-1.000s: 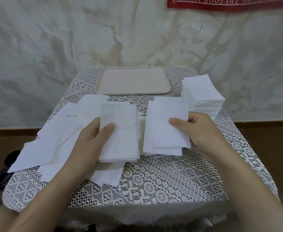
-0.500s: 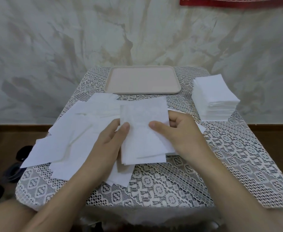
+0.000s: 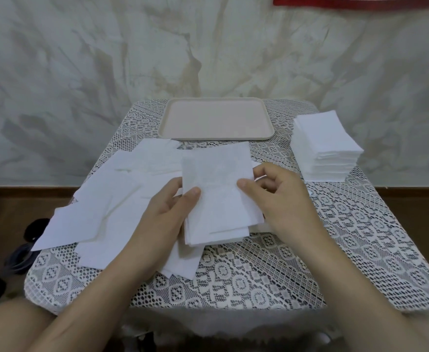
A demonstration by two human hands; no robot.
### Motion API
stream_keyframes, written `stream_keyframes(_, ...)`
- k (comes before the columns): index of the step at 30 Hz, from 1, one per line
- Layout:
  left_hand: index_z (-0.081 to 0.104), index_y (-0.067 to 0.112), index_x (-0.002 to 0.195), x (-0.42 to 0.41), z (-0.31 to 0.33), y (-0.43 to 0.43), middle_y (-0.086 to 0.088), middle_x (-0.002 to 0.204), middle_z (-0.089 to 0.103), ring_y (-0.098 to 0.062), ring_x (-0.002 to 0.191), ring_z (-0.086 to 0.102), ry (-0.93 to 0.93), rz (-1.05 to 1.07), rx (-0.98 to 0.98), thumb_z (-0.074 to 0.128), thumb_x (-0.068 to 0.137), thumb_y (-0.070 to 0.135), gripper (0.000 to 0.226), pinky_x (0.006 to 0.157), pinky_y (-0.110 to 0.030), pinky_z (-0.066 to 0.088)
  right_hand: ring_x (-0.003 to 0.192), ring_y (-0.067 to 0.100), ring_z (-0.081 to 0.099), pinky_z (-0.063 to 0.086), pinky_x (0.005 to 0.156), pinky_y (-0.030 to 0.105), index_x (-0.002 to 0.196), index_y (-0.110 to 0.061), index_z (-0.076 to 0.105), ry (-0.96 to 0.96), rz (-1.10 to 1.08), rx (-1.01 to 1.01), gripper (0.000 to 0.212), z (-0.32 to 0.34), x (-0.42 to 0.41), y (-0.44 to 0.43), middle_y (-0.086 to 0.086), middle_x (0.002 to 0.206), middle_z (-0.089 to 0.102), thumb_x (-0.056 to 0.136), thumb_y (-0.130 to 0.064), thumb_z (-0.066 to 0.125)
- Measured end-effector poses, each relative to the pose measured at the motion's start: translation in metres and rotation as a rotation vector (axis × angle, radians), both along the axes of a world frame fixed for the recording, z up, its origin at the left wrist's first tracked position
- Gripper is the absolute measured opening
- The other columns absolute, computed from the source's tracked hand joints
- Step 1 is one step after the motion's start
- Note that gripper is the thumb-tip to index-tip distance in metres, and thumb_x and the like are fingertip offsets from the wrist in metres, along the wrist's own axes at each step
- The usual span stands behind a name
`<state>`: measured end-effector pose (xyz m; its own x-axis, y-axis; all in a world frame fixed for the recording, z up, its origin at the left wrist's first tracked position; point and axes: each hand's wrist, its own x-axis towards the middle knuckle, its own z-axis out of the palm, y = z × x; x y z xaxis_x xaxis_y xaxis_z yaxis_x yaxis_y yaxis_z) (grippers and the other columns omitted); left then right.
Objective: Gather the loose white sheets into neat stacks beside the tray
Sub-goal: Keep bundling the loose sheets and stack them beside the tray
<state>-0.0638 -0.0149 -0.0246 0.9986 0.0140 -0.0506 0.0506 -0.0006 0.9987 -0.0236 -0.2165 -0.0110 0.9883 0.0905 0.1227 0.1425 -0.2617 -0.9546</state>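
A small bundle of white rectangular sheets [image 3: 217, 196] is held between both hands above the middle of the table, its edges not quite flush at the near end. The left hand [image 3: 166, 212] is closed on the bundle's left edge, thumb pressed on the top sheet, fingers tucked beneath. The right hand [image 3: 282, 199] is closed on the right edge, thumb on top, fingers curled behind.

Loose white sheets [image 3: 101, 212] are spread in an overlapping scatter over the left half of the white lace tablecloth [image 3: 348, 237], some overhanging the table's left edge; a few lie under the held bundle.

A tall, squared stack of white sheets [image 3: 326, 148] is seen on the table's right far corner, just beside the right end of the beige rectangular plastic tray [image 3: 216, 137]. The tray sits at the far edge of the table, apart from the bundle.

A mottled pale wall [image 3: 106, 59] is behind, with the lower strip of a red banner [image 3: 360, 2] at top right.
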Motion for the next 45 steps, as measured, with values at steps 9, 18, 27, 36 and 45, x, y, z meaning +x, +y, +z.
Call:
stream_keyframes(9,0.064,0.031,0.129,-0.003,0.002,-0.003,-0.003,0.111,0.08,-0.024,0.098,0.078,-0.02,-0.007,0.01,0.057,0.096,0.045,0.037,0.083,-0.046,0.056,0.066,0.02,0.066,0.053,0.062,0.041,0.077,-0.025,0.068,0.057,0.054,0.046,0.018,0.002,-0.013,-0.007,0.003,0.068,0.072,0.094,-0.025,0.073)
stream_keyframes(18,0.067,0.033,0.129,0.001,-0.006,0.001,-0.009,0.113,0.079,-0.031,0.103,0.076,-0.016,-0.006,-0.04,0.065,0.091,0.044,0.04,0.086,-0.052,0.058,0.062,0.015,0.058,0.043,0.062,0.033,0.084,-0.018,0.065,0.093,0.076,0.069,0.017,-0.004,-0.009,0.011,0.002,0.067,0.068,0.091,-0.028,0.076)
stream_keyframes(27,0.071,0.034,0.124,0.003,-0.006,0.002,-0.008,0.118,0.078,-0.032,0.107,0.075,-0.044,0.033,-0.083,0.063,0.093,0.038,0.032,0.093,-0.057,0.057,0.057,-0.004,0.063,0.045,0.046,0.012,0.107,-0.021,0.066,0.294,0.185,0.06,0.02,0.002,-0.007,0.008,-0.01,0.085,0.073,0.097,-0.038,0.067)
stream_keyframes(36,0.066,0.026,0.13,-0.004,0.0,-0.005,-0.001,0.112,0.08,-0.023,0.097,0.078,-0.015,-0.006,-0.001,0.079,0.092,0.032,0.041,0.068,-0.03,0.059,0.051,-0.001,0.056,0.041,0.049,0.011,0.077,-0.018,0.067,0.242,0.212,0.1,0.021,0.004,-0.019,0.0,-0.012,0.063,0.064,0.097,-0.026,0.068)
stream_keyframes(45,0.069,0.018,0.124,0.007,0.0,0.006,-0.006,0.099,0.081,-0.019,0.08,0.078,-0.001,0.099,-0.007,0.07,0.095,0.023,0.03,0.056,-0.026,0.056,0.075,0.004,0.061,0.04,0.063,0.024,0.099,-0.03,0.07,0.09,-0.071,-0.447,0.007,-0.015,0.006,-0.038,-0.01,0.084,0.066,0.093,-0.033,0.071)
